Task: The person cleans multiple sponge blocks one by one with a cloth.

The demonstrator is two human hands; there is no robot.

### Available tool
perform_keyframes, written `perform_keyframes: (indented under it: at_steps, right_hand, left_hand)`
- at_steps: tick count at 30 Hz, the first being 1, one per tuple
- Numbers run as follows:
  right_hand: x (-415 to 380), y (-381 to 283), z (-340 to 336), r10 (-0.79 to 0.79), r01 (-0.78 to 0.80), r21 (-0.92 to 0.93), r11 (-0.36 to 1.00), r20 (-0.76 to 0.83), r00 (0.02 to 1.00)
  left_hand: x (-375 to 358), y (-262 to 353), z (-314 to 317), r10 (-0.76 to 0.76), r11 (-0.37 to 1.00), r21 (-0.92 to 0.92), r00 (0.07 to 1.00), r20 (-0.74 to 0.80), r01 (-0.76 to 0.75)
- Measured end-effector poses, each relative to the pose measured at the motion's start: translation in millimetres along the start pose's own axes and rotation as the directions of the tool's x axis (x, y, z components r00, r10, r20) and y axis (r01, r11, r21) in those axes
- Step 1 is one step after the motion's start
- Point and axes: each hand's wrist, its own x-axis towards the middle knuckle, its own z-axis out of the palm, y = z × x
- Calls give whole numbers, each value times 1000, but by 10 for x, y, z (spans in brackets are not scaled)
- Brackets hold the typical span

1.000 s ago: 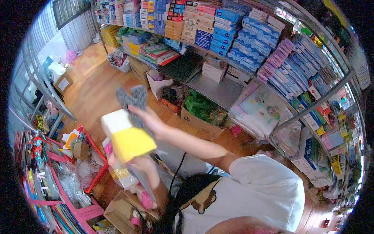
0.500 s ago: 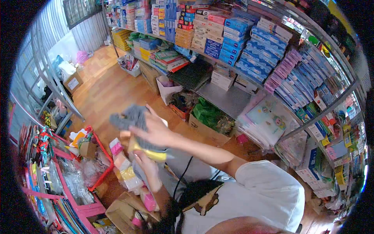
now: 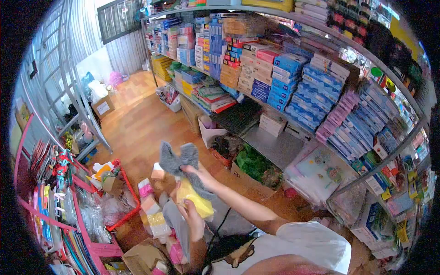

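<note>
My right hand is closed around a limp grey cloth, with two flaps sticking up beyond the fingers. Part of the cloth hangs against a yellow block-shaped pack. That pack sits above my lap, gripped from below by my left hand, thumb on its near side. To the left runs a row of similar small packs, among them a pink and white one and a yellow one. A peach and white pack stands on the floor just left of the cloth.
An open cardboard box stands at the lower left, near a red-rimmed basket of plastic bags. Pink racks hold books on the left. Metal shelves of boxed goods line the right, and a ladder leans at the back left.
The grey cloth, blurred and spread over the pack before, is now lifted slightly and bunched in my right hand. More of the yellow pack shows. The camera view has shifted.
</note>
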Motion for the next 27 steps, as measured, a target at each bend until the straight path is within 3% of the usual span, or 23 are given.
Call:
perform_keyframes:
  at_steps: [3,4,5,7,8,10,13,15,16,20,21,23,24,27]
  right_hand:
    - [-250,489,83,134,-74,269,960,-211,968]
    - [-415,587,228,9,31,163,986,-240,971]
    - [-570,591,386,-116,135,57,989,-259,959]
    - [-636,412,496,-365,332,-220,917,-130,922]
    - [-640,306,540,-466,427,-337,839,-40,884]
    - [-555,-73,522,-682,532,-678,507,62,729]
    - [-310,-411,432,-616,707,-648,284,442,652]
    - [-208,-477,427,-459,596,-654,466,397,795]
    - [-159,-472,430,-368,525,-653,547,375,851]
    - [58,-135,331,-346,384,-524,760,174,922]
    - [14,-120,378,-424,474,-580,663,230,876]
    - [-128,-193,536,-560,630,-649,427,357,748]
    - [-237,-197,668,-586,607,-667,431,304,751]
    - [-453,-340,958,-625,776,-583,242,518,584]
  left_hand:
    - [89,181,53,206,968,135,977,58,-212]
    - [194,155,-55,289,932,219,957,29,-288]
    - [269,185,-117,269,945,197,963,-15,-261]
    - [339,278,-117,92,993,79,992,-88,-85]
    - [308,294,-97,30,998,50,994,-105,-24]
    - [213,280,-72,-64,998,11,990,-129,66]
    - [150,365,-37,-135,990,-41,986,-93,132]
    - [131,465,-12,-164,982,-95,986,-19,161]
    - [160,418,-131,-199,980,-22,974,-108,197]
    - [109,704,-139,-134,991,17,988,-70,136]
    - [93,687,-181,-93,982,153,989,-111,110]
    - [121,676,-248,-62,971,223,988,-138,92]
    - [127,671,-269,-68,970,223,988,-142,99]
    - [96,708,-322,-89,967,225,985,-151,122]
